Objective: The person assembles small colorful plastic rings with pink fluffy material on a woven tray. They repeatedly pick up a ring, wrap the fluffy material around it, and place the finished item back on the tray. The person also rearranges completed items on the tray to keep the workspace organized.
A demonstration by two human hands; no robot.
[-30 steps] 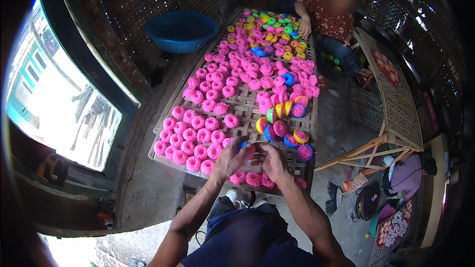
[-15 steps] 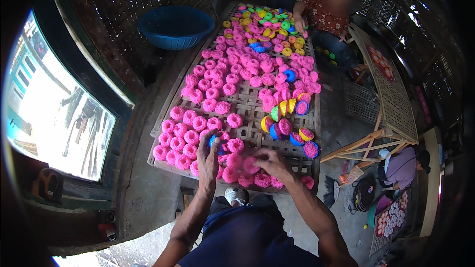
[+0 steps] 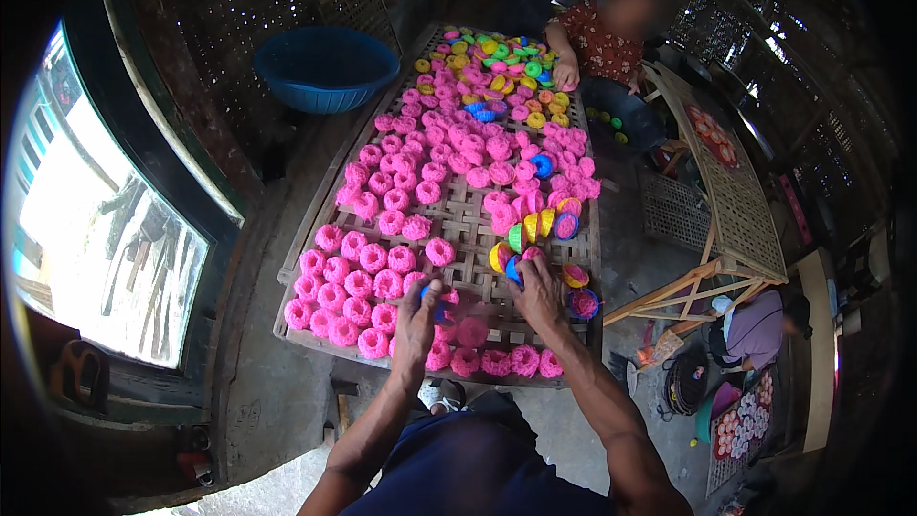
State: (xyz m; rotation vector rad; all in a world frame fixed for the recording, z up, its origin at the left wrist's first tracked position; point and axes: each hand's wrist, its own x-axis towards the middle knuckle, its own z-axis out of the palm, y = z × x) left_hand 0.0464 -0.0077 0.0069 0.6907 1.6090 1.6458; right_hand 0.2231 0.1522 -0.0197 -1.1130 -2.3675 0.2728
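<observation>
Rows of pink, stringy ring-shaped pieces [image 3: 358, 284] lie on a long woven slatted rack [image 3: 468, 220] in front of me. At the near edge, my left hand [image 3: 416, 325] is closed round blue cups [image 3: 439, 311], partly hidden by its fingers. My right hand [image 3: 541, 294] reaches to the right part of the rack, fingers round a blue cup [image 3: 514, 269] with pink stuff beside it. Just beyond stand yellow cups [image 3: 545, 222] and a green cup [image 3: 517, 237]. Right of that hand sit another yellow cup [image 3: 574, 275] and a blue cup [image 3: 583, 303], both with pink filling.
Across the rack a person in a red patterned top [image 3: 600, 38] handles pieces beside a dark basin [image 3: 621, 110]. A large blue tub [image 3: 327, 67] stands left. To the right are a wooden-framed woven rack [image 3: 726, 182] and another person in purple [image 3: 755, 330].
My right hand has moved from the pink pieces at the near edge, forward and right to the blue cup. My left hand stays near the front rows, shifted slightly lower and right.
</observation>
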